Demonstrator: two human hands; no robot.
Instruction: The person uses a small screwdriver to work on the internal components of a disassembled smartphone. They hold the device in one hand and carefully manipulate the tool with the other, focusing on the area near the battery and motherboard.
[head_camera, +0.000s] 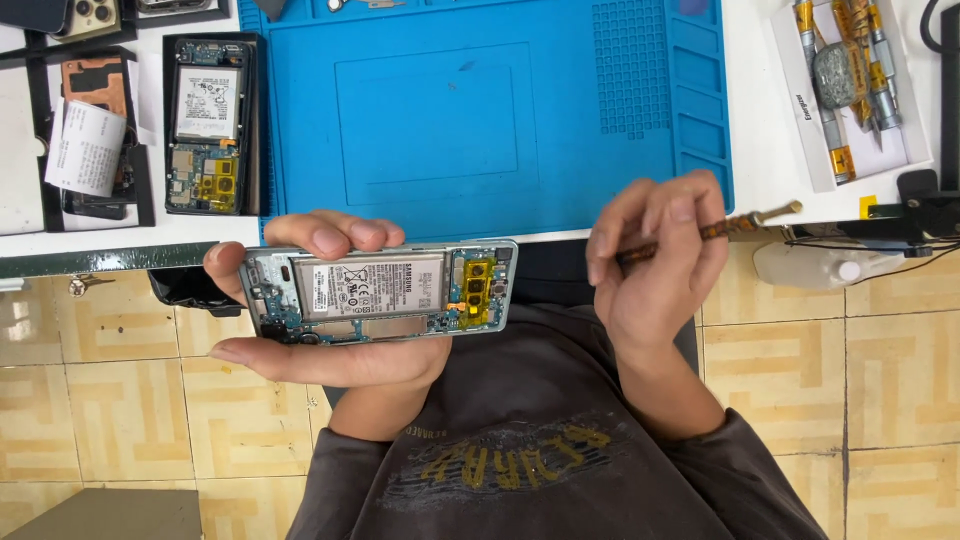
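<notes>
- My left hand (330, 300) holds an opened smartphone (378, 291) with its back cover off; my fingers are wrapped over the top edge and my thumb lies along the bottom edge.
- The phone lies flat and sideways in my palm, in front of my chest and just below the edge of the white table (760, 110), not resting on it.
- Inside the phone I see a grey battery (370, 285) in the middle, and a yellow part (478, 293) with the camera module near the right end.
- My right hand (660, 270) is closed around a thin screwdriver (720, 230) with a patterned brown shaft; I pinch it between the thumb and the fingers.
- The metal end of the screwdriver points to the right, away from the phone, and the two hands are apart from each other.
- On the table a blue work mat (480, 100) lies just above my hands.
- Left of the mat, another opened phone (207, 125) rests in a black tray, and next to it a device with a white paper slip (85, 148) on it.
- At the right side of the table, a white tray (910, 145) holds several screwdrivers with yellow bands.
- Below the table there is a beige tiled floor (850, 380).
</notes>
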